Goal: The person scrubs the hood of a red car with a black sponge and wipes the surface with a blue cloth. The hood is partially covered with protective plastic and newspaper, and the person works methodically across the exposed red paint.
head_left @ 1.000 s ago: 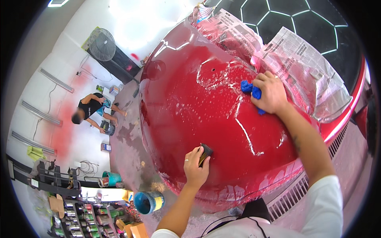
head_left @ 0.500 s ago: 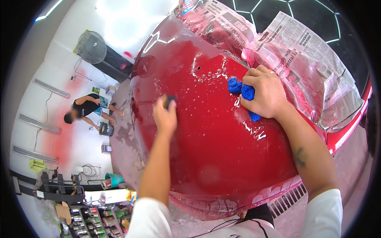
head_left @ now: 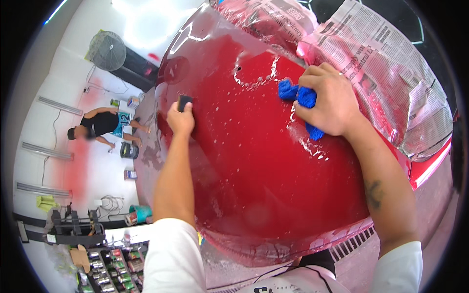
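A wet red car hood (head_left: 264,180) fills the middle of the view, with water drops and a wavy line of water on it. Toward its left side my left hand (head_left: 179,120) is closed on a small dark sanding block (head_left: 184,102), which rests on the paint. My right hand (head_left: 332,100) grips a bunched blue cloth (head_left: 287,90) on the right part of the hood; folds of it stick out past the thumb and fingers.
Newspaper under plastic (head_left: 386,73) covers the car beyond my right hand. At the left, a person in a black shirt (head_left: 100,122) is beside a black bucket (head_left: 129,150). A large fan (head_left: 107,51), a teal bucket (head_left: 141,213) and a rack of cans (head_left: 110,271) stand farther off.
My left hand has slid the sanding block left and farther up the hood. The right hand stays nearly in place with the cloth. Over at the left, the other person has straightened up.
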Tool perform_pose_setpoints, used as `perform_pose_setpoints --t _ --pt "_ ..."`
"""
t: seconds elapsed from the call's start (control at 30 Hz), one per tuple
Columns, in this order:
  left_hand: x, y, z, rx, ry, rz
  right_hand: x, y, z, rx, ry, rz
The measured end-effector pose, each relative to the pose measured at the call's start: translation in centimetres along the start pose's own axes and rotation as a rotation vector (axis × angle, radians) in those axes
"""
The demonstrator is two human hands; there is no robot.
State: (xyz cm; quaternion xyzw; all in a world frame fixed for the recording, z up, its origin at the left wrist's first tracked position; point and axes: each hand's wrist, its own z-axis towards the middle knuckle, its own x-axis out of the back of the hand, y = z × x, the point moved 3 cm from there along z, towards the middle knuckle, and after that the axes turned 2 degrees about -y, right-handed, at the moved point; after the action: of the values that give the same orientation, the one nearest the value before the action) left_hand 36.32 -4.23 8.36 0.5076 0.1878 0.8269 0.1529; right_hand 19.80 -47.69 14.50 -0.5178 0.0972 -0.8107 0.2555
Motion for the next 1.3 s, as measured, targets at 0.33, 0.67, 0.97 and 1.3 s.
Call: perform_pose_setpoints --t 0.33,0.67,0.97,1.3 --pt "1.8 6.1 -21.0 -0.197 -0.127 -0.237 1.1 1.7 -0.9 -0.034 0.003 -0.052" --pt "-0.7 9.3 -14.5 -0.255 -0.077 -0.196 0.1 1.8 -0.5 -0.004 0.014 -0.041" --pt "0.0 11.0 -17.2 -0.387 -0.161 -0.198 0.4 1.7 -0.9 -0.033 0.015 -0.026" --pt "-0.4 12.5 -21.7 -0.295 -0.193 -0.206 0.8 3.0 -1.0 -0.052 -0.013 -0.042"
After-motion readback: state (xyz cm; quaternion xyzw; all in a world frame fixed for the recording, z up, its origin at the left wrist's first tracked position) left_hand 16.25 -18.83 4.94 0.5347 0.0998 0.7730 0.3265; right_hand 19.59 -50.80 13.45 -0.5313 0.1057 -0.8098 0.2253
